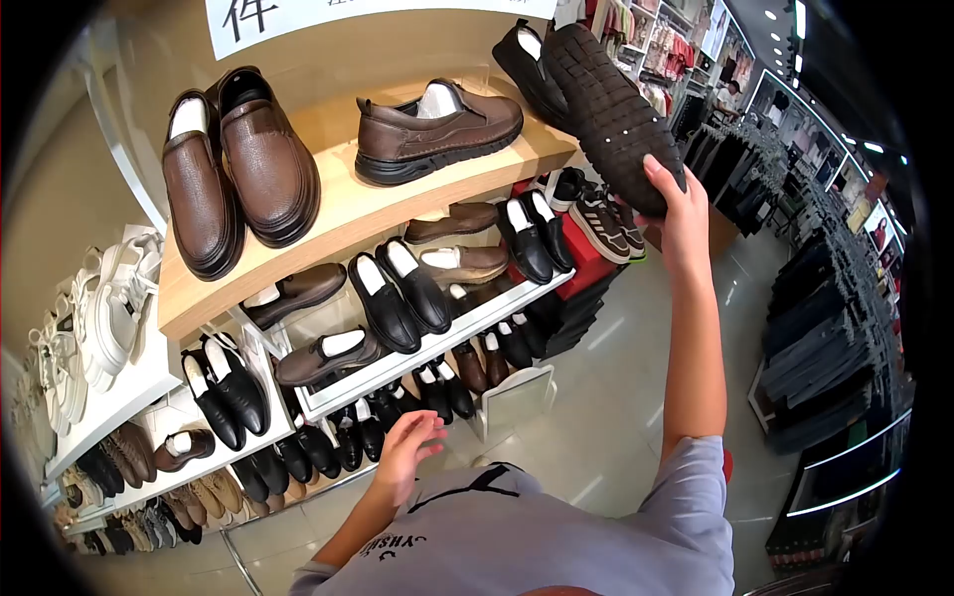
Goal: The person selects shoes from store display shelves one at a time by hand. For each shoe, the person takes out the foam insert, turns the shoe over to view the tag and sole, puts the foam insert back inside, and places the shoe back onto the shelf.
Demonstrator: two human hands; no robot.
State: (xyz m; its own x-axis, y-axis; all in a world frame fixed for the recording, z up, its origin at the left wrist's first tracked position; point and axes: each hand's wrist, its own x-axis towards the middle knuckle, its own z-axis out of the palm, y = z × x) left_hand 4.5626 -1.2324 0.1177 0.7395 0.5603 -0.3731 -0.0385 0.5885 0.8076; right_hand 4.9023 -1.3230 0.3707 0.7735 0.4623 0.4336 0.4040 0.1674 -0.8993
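Note:
My right hand (681, 214) is closed on the toe end of a dark shoe (616, 119), whose textured sole faces me. The shoe is raised at the right end of the wooden shelf (343, 211), beside another black shoe (532, 74) standing there. A brown slip-on (437, 129) sits side-on in the middle of that shelf, and a pair of brown loafers (263, 164) stands at its left. My left hand (407, 447) hangs low in front of the lower racks, fingers apart, holding nothing.
Black loafers (397, 298) and brown shoes fill the white racks below. White sneakers (109, 308) stand at the left. Striped sneakers (601, 223) are near a red box. Hanging jeans (820, 328) line the right side. A person (728, 96) is far back.

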